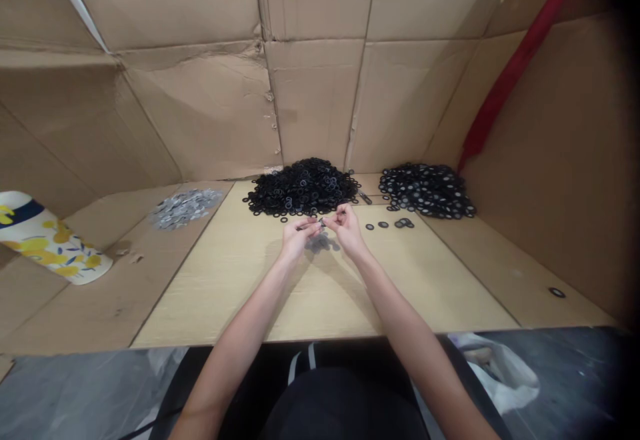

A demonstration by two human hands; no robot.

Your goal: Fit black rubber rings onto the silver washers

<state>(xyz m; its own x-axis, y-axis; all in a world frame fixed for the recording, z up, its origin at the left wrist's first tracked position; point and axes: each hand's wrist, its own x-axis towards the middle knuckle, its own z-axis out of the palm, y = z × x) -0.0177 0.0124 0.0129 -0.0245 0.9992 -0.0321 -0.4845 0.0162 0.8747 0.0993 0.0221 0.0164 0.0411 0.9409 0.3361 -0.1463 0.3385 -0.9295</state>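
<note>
At mid-width of the counter [215, 307], nearer far edge than near: left hand [296, 235] and right hand [348, 230], fingertips close together, both pinched closed on a small dark piece [321, 223] between them, too small to identify. Under the fingers, a cluster of grey discs [320, 244], partly hidden by the hands. Straight beyond, along the far edge: big heap of black rings [305, 187], a few strays at its front. Toward far right corner, second heap, of pale-centred black rings [425, 191]; between the two heaps, a small slim tool [366, 198], kind unclear. Right of the right hand, short row of loose rings [383, 225], rightmost ones bunched and overlapping. Near the right edge, close to near right corner, one lone ring [557, 292]. Toward far left corner, low pile of silvery discs [185, 209], well apart from the hands. Close to the left edge, patterned cylinder [57, 243] with yellow and blue motifs, leaning in this view. Around far and side edges, cardboard walls [315, 100]; red strip [520, 67] down the right one.
</note>
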